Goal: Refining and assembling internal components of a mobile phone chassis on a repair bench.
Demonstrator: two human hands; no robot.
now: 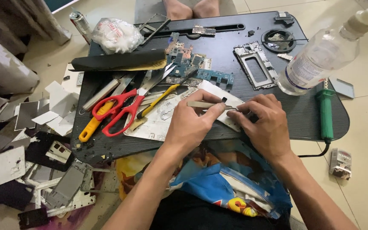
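Up close from the head view, the left hand point(190, 123) closes its grip around slim metal tweezers point(205, 104), their tips meeting the right hand point(267, 125). That hand's grip is pinched shut, pressing a white panel point(218, 94) flat on the black surface point(303, 113). Red scissors point(120, 111) and a yellow-handled screwdriver point(160, 99) lie just left; a blue circuit board point(196, 68) sits behind, a clear bottle point(320, 55) and green soldering iron point(325, 113) right.

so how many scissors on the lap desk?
1: red-handled scissors lying at the left of the black lap desk, beside the yellow-handled tool. Others may be hidden under the clutter.
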